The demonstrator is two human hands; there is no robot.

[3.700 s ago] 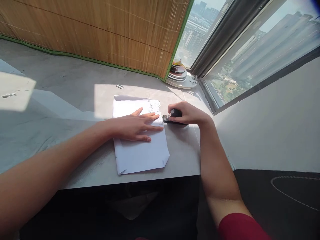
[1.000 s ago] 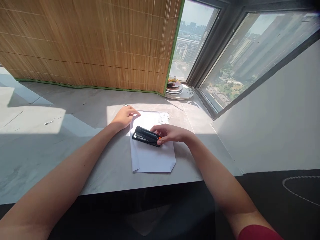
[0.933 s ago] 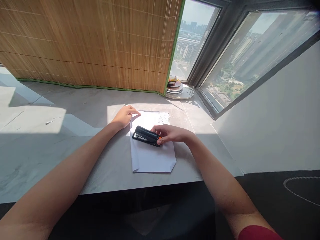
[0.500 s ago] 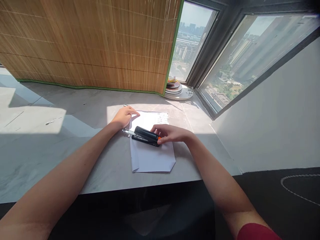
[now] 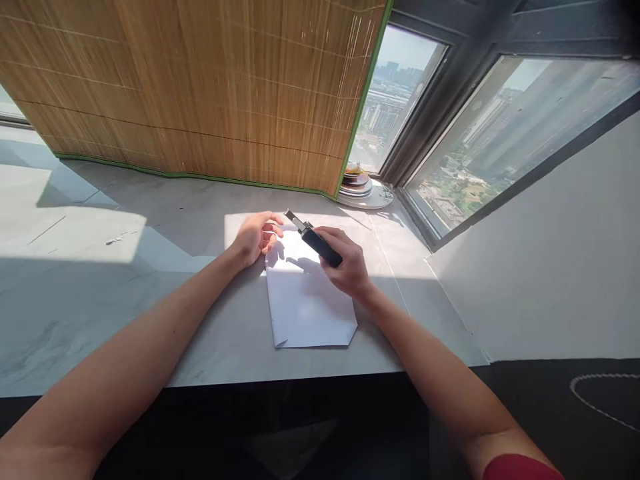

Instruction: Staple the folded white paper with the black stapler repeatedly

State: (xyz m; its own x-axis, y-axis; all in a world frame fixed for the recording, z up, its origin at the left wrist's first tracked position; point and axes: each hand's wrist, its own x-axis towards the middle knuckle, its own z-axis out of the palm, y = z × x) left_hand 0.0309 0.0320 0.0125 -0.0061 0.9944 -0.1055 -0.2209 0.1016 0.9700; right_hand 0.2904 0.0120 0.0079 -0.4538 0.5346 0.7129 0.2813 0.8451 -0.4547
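Observation:
A black stapler point(image 5: 323, 247) is gripped in my right hand point(image 5: 347, 263), raised above the paper. Its metal staple rail sticks out toward the upper left, near my left hand's fingertips. My left hand point(image 5: 257, 235) hovers at the paper's upper left edge, fingers apart and slightly curled, holding nothing. Beneath both hands lies a white sheet of paper point(image 5: 310, 310), its lower corners folded in. Shadows of the hands and stapler fall across its sunlit upper part. My right hand covers some of the paper's right side.
The paper rests on a grey marble-look ledge point(image 5: 220, 333). Behind it hangs a bamboo blind point(image 5: 200, 100) with green edging. Stacked plates point(image 5: 356, 187) stand by the window corner. A white wall point(image 5: 550, 267) bounds the right side. Small scraps point(image 5: 114, 241) lie at left.
My right hand has lifted and turned the stapler, so its rail points up and away. My left hand has come off the paper with its fingers spread. The view has shifted slightly.

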